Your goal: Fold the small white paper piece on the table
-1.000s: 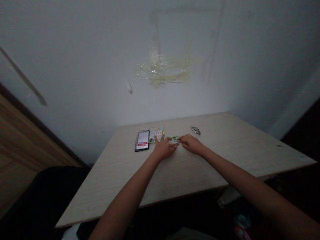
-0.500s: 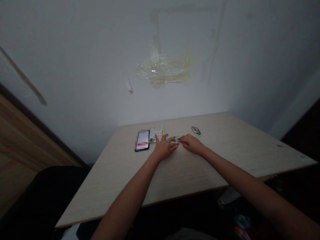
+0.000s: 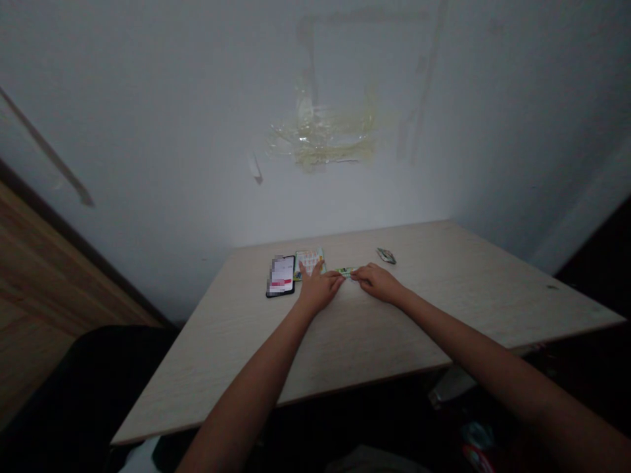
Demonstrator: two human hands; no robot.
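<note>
A narrow green-and-white printed strip of folded paper (image 3: 346, 272) lies flat on the table between my two hands. My left hand (image 3: 318, 290) is spread open, with its thumb and a finger over a printed card or booklet (image 3: 310, 256) and its other fingertips on the strip's left end. At the other end, my right hand (image 3: 377, 284) has its fingers bent together and closed on the strip. The hand partly covers that end. Small print on the paper cannot be read.
A phone (image 3: 282, 276) with a lit screen lies left of the booklet. Behind my right hand is a small folded, colourful piece (image 3: 386, 255). The pale wooden table (image 3: 384, 341) meets a wall (image 3: 197, 131) with old tape on it.
My left hand has lowered its fingers, drawing them closer together and onto the strip's left end. The right hand has hardly moved.
</note>
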